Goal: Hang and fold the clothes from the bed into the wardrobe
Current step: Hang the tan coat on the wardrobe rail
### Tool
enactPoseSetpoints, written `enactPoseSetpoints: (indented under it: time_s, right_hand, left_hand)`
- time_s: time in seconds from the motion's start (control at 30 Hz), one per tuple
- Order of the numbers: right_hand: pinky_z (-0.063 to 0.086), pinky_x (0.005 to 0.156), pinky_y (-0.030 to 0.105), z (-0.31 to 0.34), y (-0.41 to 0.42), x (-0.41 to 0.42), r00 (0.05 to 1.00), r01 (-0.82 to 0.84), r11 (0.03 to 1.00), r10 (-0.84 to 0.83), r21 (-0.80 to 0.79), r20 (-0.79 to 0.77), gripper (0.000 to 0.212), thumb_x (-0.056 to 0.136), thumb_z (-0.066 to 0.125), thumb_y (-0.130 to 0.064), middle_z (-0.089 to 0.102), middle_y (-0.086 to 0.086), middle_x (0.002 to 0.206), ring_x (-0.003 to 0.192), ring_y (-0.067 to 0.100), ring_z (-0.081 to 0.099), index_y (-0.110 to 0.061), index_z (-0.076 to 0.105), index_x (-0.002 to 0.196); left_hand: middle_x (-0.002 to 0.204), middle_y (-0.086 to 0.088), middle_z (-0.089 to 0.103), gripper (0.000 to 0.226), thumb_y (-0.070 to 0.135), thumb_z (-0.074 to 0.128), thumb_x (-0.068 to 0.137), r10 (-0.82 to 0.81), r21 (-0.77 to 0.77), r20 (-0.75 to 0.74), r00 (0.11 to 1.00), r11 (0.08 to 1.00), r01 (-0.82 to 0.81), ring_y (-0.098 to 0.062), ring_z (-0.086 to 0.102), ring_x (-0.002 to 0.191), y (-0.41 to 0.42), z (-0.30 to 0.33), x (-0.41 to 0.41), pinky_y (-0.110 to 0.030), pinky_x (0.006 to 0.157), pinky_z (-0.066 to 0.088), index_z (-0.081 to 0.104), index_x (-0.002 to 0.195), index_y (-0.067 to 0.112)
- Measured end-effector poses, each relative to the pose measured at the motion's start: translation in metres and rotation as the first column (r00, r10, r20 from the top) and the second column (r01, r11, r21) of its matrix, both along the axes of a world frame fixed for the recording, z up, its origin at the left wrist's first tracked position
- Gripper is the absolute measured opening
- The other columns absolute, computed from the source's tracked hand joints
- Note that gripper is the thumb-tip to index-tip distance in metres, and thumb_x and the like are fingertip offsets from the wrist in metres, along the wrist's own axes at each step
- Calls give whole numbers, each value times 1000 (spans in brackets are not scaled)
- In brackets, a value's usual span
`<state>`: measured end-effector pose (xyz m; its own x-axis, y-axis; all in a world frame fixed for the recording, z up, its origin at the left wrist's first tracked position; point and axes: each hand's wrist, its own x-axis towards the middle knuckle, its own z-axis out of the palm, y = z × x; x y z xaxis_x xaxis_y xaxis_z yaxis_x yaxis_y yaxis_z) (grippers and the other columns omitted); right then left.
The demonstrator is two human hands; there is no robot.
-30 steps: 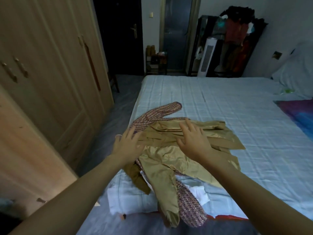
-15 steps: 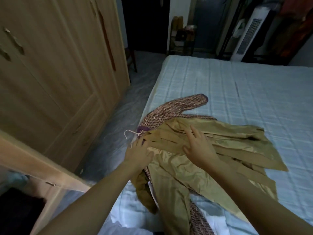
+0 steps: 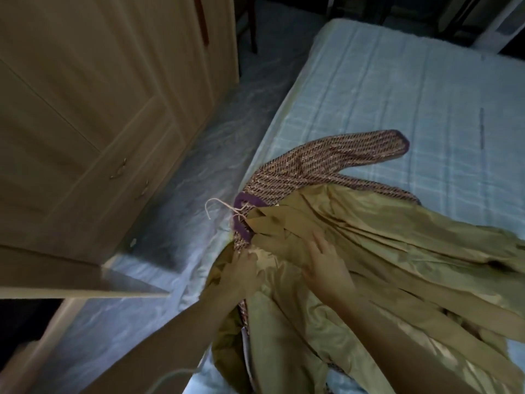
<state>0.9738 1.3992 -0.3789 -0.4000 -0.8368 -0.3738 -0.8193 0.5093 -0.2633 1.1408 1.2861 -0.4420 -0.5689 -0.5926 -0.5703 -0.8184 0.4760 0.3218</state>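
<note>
A shiny olive-gold garment (image 3: 397, 251) lies spread over the near left part of the bed (image 3: 397, 95). Under it lies a purple-and-cream knitted sweater (image 3: 321, 163) with one sleeve stretched toward the far right. A pale hanger hook (image 3: 216, 206) sticks out of the sweater's purple collar past the bed's edge. My left hand (image 3: 241, 275) curls its fingers into the gold fabric close to the collar. My right hand (image 3: 326, 263) rests flat on the gold garment just to the right, fingers spread.
A light wooden wardrobe (image 3: 99, 109) stands on the left, with one open door (image 3: 71, 280) jutting toward the bed's corner. Between wardrobe and bed runs a narrow strip of grey floor (image 3: 204, 137). Dark furniture stands beyond the bed's far end.
The view has tilted down and moved closer to the clothes. My left hand slid onto the gold fabric by the collar and curled into it. The hanger hook has come into view.
</note>
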Motion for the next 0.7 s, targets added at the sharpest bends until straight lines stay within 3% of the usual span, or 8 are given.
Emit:
enactPoseSetpoints:
  time_s: [0.17,0.27,0.33,0.4,0.47,0.57,0.7]
  right_hand:
    - [28,110,44,-53,-40,-11,993,-62,995,53,83,108,70,88,56,-36,10,3,159,142,26,20,-20,24,148]
    - [23,113,44,-79,-66,-24,990,-88,989,73,122,118,77,87,53,-30,9,3,160,143,27,18,-19,12,152]
    - [27,111,45,-94,-81,-33,987,-36,989,13,144,158,73,91,45,-25,12,5,159,142,28,23,-16,8,153]
    - [39,100,43,-104,-93,-38,987,-24,988,-1,154,159,69,93,40,-24,25,11,154,129,33,43,-12,6,152]
    - [45,87,39,-106,-101,-42,994,-67,987,54,144,93,71,93,41,-21,44,14,142,110,34,58,-11,2,153]
    - [46,80,37,-102,-109,-54,992,-121,980,114,160,57,77,93,42,-19,63,15,114,97,33,62,-21,-6,153]
    - [52,76,38,-85,-103,-69,970,-195,963,162,187,180,85,91,47,-17,66,13,101,84,30,64,-37,-13,149]
  left_hand:
    - [143,-10,31,72,42,47,96,218,96,-11,976,972,-216,-30,30,135,7,-45,-13,-44,103,39,15,153,12]
    - [135,-4,43,50,40,50,92,344,59,-2,939,937,-344,-26,38,131,10,-58,-24,-46,99,39,39,136,18]
    - [124,-3,55,40,44,52,90,412,59,1,911,910,-411,-26,50,122,9,-62,-35,-42,97,38,46,121,19]
    - [112,-4,64,41,45,54,90,457,87,-28,889,887,-453,-29,58,111,10,-69,-45,-39,95,40,44,118,17]
    - [107,-7,67,41,41,57,89,509,208,-128,851,853,-479,-32,62,103,15,-72,-52,-42,88,48,43,117,15]
    - [114,-8,67,49,31,56,90,588,359,-247,771,794,-490,-31,63,102,27,-72,-53,-44,82,52,42,134,15]
    - [124,-1,65,59,37,43,88,555,289,-349,755,830,-476,-25,63,107,32,-57,-44,-41,83,52,36,145,24]
